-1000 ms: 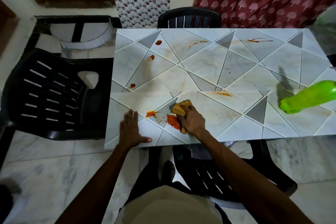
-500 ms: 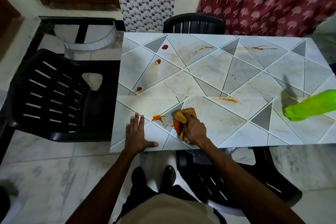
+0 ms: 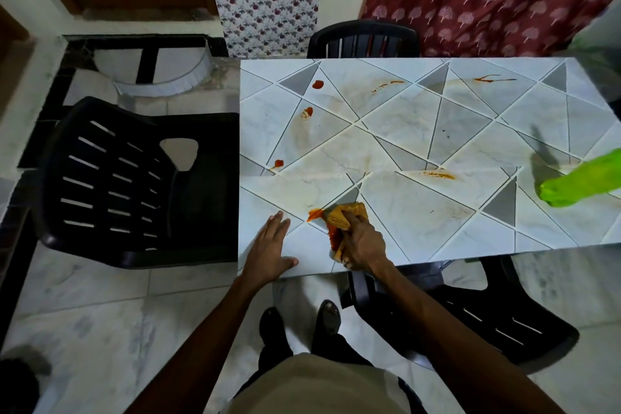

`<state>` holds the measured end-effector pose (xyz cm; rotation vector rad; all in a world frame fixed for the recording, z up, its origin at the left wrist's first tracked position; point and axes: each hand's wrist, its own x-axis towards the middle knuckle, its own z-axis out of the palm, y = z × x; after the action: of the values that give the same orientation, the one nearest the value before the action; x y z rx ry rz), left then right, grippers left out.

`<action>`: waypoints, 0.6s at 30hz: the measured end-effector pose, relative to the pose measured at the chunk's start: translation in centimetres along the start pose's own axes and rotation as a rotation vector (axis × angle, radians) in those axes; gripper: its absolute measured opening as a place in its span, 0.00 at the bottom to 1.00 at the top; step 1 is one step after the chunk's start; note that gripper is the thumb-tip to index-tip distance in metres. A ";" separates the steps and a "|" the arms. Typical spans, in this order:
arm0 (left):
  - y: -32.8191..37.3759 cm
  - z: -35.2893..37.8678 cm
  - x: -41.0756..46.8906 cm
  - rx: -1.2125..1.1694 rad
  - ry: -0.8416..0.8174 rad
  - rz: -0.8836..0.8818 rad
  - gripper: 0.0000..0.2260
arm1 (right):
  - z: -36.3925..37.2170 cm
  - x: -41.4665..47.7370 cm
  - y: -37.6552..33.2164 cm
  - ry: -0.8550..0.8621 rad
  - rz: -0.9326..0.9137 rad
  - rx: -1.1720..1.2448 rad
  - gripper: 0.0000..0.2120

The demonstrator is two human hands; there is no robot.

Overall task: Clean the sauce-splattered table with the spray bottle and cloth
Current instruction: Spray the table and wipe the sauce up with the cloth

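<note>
The white table point(image 3: 420, 144) with grey triangle patterns carries red-orange sauce spots. My right hand point(image 3: 361, 242) presses a crumpled tan cloth point(image 3: 346, 215), smeared red with sauce, onto the table near the front edge. A sauce smear point(image 3: 315, 213) lies just left of the cloth. My left hand point(image 3: 270, 249) rests flat on the table's front left corner, fingers spread. A green spray bottle point(image 3: 584, 180) lies at the table's right edge. More sauce marks sit at the far left point(image 3: 317, 84), mid left point(image 3: 306, 112) and far right point(image 3: 494, 79).
A black plastic chair point(image 3: 127, 178) stands against the table's left side. Another black chair point(image 3: 363, 39) stands behind the table, and a third point(image 3: 470, 312) sits under the front edge by my right arm. My feet point(image 3: 302, 323) stand on the marble floor.
My right hand has dragged the cloth left across the large sauce blob, which now clings to the cloth. The left hand stays put.
</note>
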<state>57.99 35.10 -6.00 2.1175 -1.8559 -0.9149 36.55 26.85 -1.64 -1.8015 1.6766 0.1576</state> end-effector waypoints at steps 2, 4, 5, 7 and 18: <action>-0.2 -0.2 -0.1 -0.003 -0.008 0.012 0.43 | 0.7 -0.2 -0.6 0.003 0.020 0.032 0.27; -0.4 -0.2 -0.2 -0.012 -0.014 0.020 0.42 | 1.4 -0.4 -1.1 0.009 0.021 0.029 0.25; -0.6 -0.3 -0.3 -0.020 -0.021 0.022 0.42 | 1.9 -0.6 -1.4 0.017 0.021 0.019 0.25; -0.9 -0.5 -0.4 -0.030 -0.035 0.028 0.41 | 2.6 -0.9 -2.2 0.025 0.016 0.020 0.24; -2.5 -0.3 -1.9 -0.008 0.076 0.019 0.37 | 5.8 -2.5 -6.6 0.082 -0.048 0.115 0.21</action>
<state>60.20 37.34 -6.46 2.0961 -1.8287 -0.8254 44.19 31.77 -2.35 -1.7814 1.6627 -0.0337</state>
